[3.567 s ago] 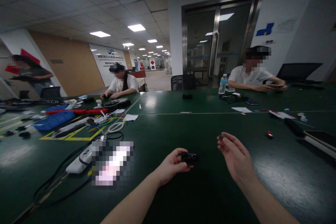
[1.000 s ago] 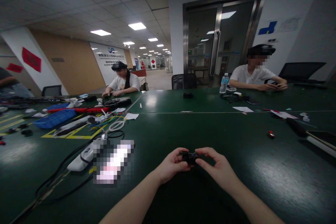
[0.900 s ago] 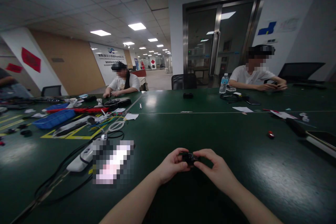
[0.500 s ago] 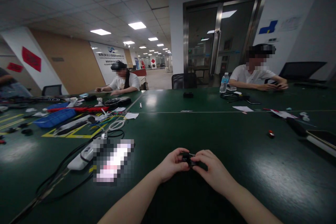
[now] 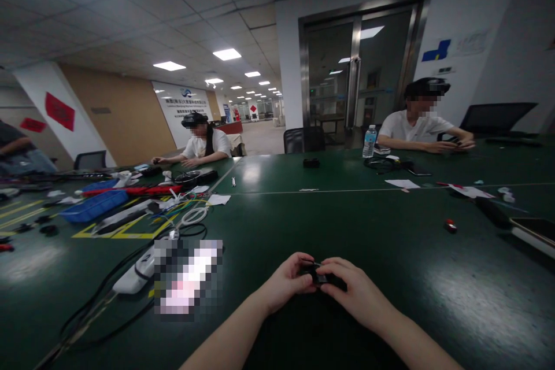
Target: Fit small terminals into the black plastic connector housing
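Between my two hands, above the near part of the green table [image 5: 269,231], is a small black object [image 5: 319,278]; its kind is too small and dark to make out. My left hand [image 5: 289,282] grips its left side, thumb in front and fingers behind. From the right, my right hand [image 5: 353,286] pinches the same object with thumb and fingertips. Much of it is hidden by the fingers.
A white power strip [image 5: 137,270] with black cables lies at the left, beside a pixelated bright screen [image 5: 191,277]. Beyond are a blue tray [image 5: 93,206] and loose wires. A red-and-black piece [image 5: 451,225] sits right. Two people sit across, near a water bottle [image 5: 369,141].
The view has tilted up slightly, so the scene sits a little lower. The black object has turned somewhat between my fingers, and my hands are a bit closer together.
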`<state>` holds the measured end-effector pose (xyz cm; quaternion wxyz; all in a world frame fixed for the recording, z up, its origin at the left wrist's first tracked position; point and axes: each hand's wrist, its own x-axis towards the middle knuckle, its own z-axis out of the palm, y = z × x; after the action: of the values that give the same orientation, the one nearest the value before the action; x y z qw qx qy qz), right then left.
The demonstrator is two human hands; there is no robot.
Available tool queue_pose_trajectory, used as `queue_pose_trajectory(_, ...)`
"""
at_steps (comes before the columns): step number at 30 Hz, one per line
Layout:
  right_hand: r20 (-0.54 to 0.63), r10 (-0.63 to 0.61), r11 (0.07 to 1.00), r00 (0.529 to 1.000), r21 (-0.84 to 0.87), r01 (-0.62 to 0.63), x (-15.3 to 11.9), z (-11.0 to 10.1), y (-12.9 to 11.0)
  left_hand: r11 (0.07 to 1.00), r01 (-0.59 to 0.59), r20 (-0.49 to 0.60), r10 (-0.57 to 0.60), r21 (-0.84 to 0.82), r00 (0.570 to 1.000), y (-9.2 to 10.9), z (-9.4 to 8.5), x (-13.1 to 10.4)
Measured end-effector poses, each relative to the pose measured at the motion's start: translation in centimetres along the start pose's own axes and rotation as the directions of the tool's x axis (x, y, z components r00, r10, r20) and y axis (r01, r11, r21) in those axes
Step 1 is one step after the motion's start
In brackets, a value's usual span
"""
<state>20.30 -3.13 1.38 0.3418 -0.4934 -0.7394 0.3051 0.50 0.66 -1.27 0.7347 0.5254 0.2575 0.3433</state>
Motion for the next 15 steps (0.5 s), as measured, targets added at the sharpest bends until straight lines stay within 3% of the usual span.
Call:
queue_pose_trajectory(5, 0.035, 0.029, 0.999, 0.999, -0.017, -0.029, 0.1, -0.3, 0.0, 0.953, -0.052, 0.003, 0.053, 0.298, 0.999, -0.3, 0.6, -0.3)
queue_pose_trajectory(10, 0.017, 0.043, 0.999, 0.999, -0.015, -0.043, 0.2, -0.3, 0.4, 0.714, -0.13, -0.008, 0.187, 0.688, 0.982, -0.1, 0.6, -0.8)
queue_pose_trajectory(15, 0.005, 0.063, 0.998, 0.998, -0.02, -0.063, 0.2, -0.1, 1.0, 0.615, -0.062, -0.088, 0.211, 0.786, 0.974, 0.8, 0.0, -0.8)
